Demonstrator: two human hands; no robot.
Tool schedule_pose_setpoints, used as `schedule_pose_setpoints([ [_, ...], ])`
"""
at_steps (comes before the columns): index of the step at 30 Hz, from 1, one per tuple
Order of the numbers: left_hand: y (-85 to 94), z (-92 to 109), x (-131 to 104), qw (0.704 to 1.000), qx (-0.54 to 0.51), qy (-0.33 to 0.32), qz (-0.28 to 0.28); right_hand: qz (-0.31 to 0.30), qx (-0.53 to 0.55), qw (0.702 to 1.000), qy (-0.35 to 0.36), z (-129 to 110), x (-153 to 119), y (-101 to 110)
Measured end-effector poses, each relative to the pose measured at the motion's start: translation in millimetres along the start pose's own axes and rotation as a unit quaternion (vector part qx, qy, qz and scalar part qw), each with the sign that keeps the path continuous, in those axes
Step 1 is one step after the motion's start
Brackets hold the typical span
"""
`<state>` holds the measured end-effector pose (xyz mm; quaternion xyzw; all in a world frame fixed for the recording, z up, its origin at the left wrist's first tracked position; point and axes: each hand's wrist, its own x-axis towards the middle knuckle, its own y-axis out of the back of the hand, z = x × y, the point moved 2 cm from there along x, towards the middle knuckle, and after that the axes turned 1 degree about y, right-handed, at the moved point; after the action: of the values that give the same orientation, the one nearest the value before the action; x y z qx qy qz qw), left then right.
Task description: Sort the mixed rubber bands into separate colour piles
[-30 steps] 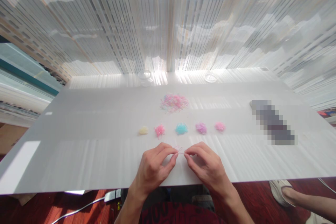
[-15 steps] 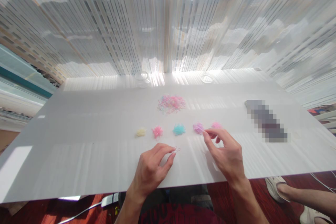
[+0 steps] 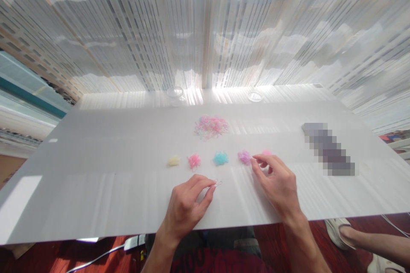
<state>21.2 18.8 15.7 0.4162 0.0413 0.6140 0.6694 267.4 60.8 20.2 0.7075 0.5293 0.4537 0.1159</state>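
Note:
My left hand is pinched shut on a thin pale-pink rubber band, whose loop sticks out past the fingertips above the white table. At the right edge of a small purple pile of rubber bands, my right hand has thumb and forefinger closed, seemingly on a purple band; the fingers partly hide it. A light-pink pile lies partly behind that hand. To the left are a turquoise pile, a deeper pink pile and a pale yellow pile.
A larger mixed heap of coloured bands lies farther back on the white table. Near the curtain stand a clear container and a clear round lid. A pixelated object lies at right. Another person's shoe shows below.
The view has shifted slightly, moving the scene a little to the right. My left thumb and forefinger have come closer together; my right hand stays by the purple pile.

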Motion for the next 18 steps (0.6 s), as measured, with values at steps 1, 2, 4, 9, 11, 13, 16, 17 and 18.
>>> schedule_pose_setpoints([
  [1,-0.3,-0.1,0.0,1.000,0.002,0.001,0.002,0.004,0.003,1.000,0.000,-2.7,-2.6,1.1],
  [2,-0.5,-0.3,0.0,1.000,0.004,0.003,0.004,0.009,0.008,1.000,0.002,-6.2,-5.6,1.6],
  [4,-0.7,-0.9,0.2,1.000,0.011,0.008,0.010,0.010,0.030,0.999,0.015,-15.5,-13.1,0.4],
  [9,0.5,-2.4,0.0,0.998,0.054,0.020,0.007,-0.077,0.098,0.991,0.056,-38.4,-31.1,-16.1],
  [11,0.9,-2.2,-1.7,0.996,0.084,0.022,-0.009,-0.122,0.105,0.984,0.076,-43.3,-34.3,-23.3],
  [13,0.7,-1.6,-4.5,0.994,0.103,0.024,-0.025,-0.151,0.096,0.979,0.093,-45.3,-34.8,-28.2],
  [16,-0.3,-1.2,-9.0,0.993,0.110,0.028,-0.025,-0.174,0.085,0.976,0.103,-45.0,-33.6,-32.0],
  [17,-0.9,-1.4,-10.0,0.993,0.113,0.029,-0.022,-0.176,0.084,0.975,0.103,-44.6,-33.3,-32.7],
  [18,-1.5,-1.7,-10.6,0.993,0.115,0.030,-0.019,-0.177,0.084,0.975,0.102,-44.2,-33.2,-33.1],
])
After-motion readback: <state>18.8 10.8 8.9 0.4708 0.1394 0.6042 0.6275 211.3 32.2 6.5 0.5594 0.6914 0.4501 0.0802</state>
